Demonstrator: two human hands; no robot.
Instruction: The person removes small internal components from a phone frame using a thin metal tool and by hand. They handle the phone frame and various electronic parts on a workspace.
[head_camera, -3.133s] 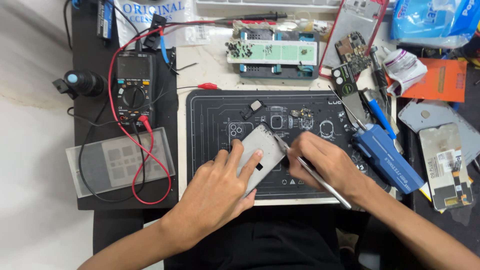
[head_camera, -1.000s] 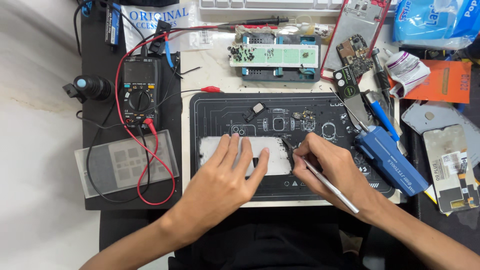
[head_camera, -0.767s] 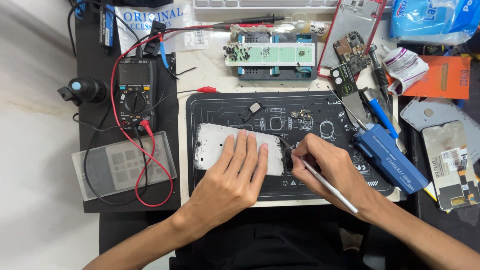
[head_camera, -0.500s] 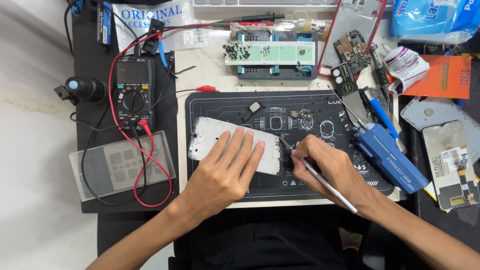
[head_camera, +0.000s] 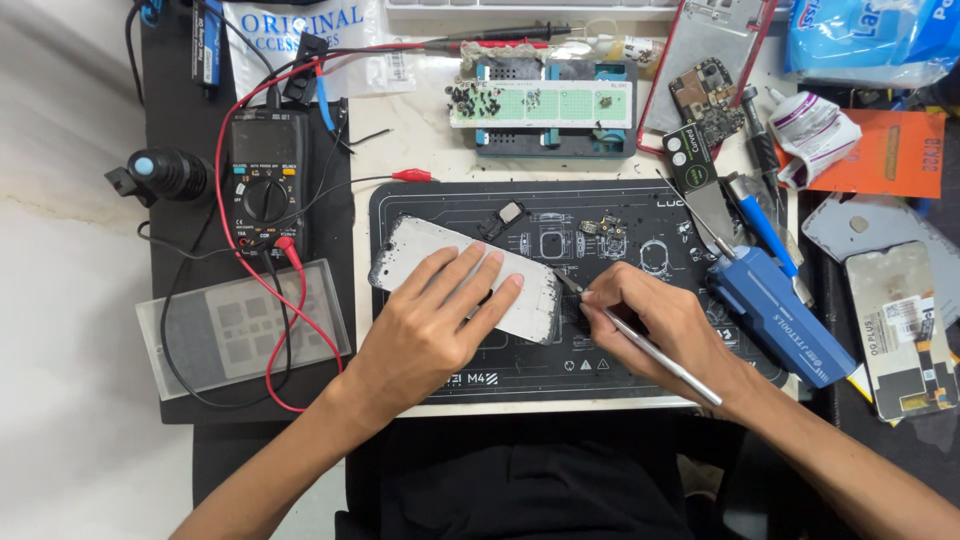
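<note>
The left hand (head_camera: 440, 320) lies flat on the phone frame (head_camera: 440, 262), fingers spread apart and pressing it down. The phone frame lies tilted on the black repair mat (head_camera: 640, 350), its left end near the mat's left edge. The right hand (head_camera: 650, 325) grips the metal tweezers (head_camera: 640, 345), fingers clamped around the shaft; the tip meets the right end of the phone frame.

Surroundings: a blue tool case (head_camera: 785, 315) lies just beside the right hand, at the mat's right edge. A small black component (head_camera: 508, 213) and a small circuit part (head_camera: 600, 228) lie on the mat above the frame. Left of the mat stands a multimeter (head_camera: 265, 180) with red and black leads (head_camera: 250, 280) looping over a clear stencil case (head_camera: 245, 325). A green screw tray (head_camera: 545, 105) sits above the mat. A phone screen (head_camera: 900, 325) lies at far right.
</note>
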